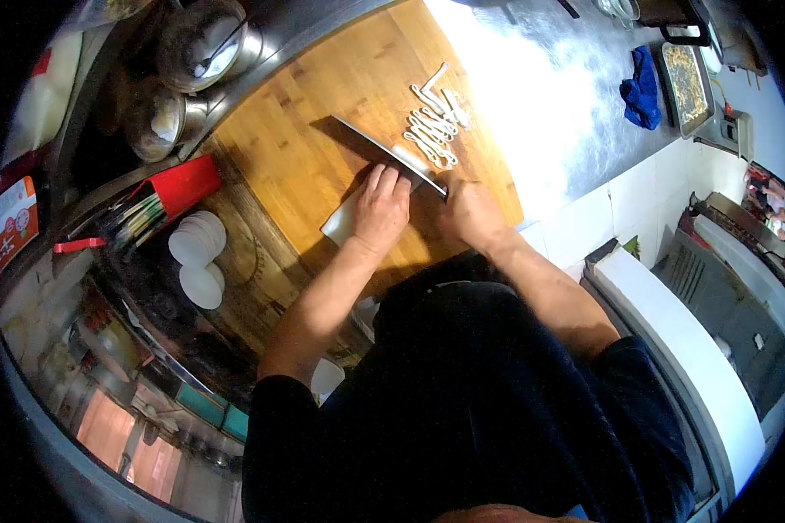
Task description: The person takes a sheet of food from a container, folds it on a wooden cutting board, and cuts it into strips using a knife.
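Tan wooden board (pixel 358 70) in kitchen: R hand (pixel 473 214) clamped on long metal knife (pixel 388 155), L hand (pixel 382 209) unclenched atop flat white piece (pixel 338 223) (material unclear), thin pale strips (pixel 429 131) beyond. Slicing, prob.; next cut needs L fingertips clear.

The strips (pixel 432 132) are white, the wood-grained board (pixel 292 109) honey-brown, the box (pixel 186 186) red, the cloth (pixel 642 91) blue.

Both arms reach forward from the torso (pixel 471 392), slanting inward. The left forearm (pixel 312 301) runs straight into the left hand (pixel 382 209), which is palm down with its back showing and its fingers close together, pointing forward. The right forearm (pixel 549 288) angles in to the right hand (pixel 469 212), curled tightly, near the left but apart.
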`<state>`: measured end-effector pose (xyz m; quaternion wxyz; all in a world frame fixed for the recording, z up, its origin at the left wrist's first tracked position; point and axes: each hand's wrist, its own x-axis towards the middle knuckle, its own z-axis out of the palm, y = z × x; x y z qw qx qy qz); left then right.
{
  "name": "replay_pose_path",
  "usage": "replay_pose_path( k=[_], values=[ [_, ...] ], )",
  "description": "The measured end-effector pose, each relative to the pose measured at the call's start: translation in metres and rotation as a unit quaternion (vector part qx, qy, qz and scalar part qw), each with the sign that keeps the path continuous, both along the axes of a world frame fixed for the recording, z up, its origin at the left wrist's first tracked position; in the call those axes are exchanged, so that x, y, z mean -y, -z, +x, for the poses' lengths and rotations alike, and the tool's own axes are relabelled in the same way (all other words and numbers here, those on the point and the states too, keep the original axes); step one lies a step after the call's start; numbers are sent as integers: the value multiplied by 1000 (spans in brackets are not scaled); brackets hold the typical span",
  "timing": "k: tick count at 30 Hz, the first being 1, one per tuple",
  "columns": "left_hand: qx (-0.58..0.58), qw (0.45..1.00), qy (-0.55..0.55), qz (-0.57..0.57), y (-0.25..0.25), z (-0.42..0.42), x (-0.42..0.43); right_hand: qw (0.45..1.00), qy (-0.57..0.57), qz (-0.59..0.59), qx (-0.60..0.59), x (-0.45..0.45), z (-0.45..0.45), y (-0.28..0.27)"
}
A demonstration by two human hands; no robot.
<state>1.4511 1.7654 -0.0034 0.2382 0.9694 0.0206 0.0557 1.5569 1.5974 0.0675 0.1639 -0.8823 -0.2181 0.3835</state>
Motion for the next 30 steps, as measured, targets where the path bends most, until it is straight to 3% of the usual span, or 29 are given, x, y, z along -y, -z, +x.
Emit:
replay_pose_path(
  k=[4, 7, 9, 12, 30],
  values=[
    [74, 997, 9, -25, -6, 2, -5, 996, 66, 34, 46, 14, 2, -15],
    [45, 999, 2, -15, -9, -4, -4, 997, 40, 47, 34, 33, -11, -18],
    [-37, 999, 16, 18, -6, -8, -6, 999, 20, 33, 23, 42, -21, -20],
    [3, 1000, 11, 4, -3, -5, -6, 999, 4, 36, 28, 51, -32, -17],
    [-27, 999, 18, -6, 3, -7, -8, 999, 11, -11, -42, 51, -32, -13]
  ],
)
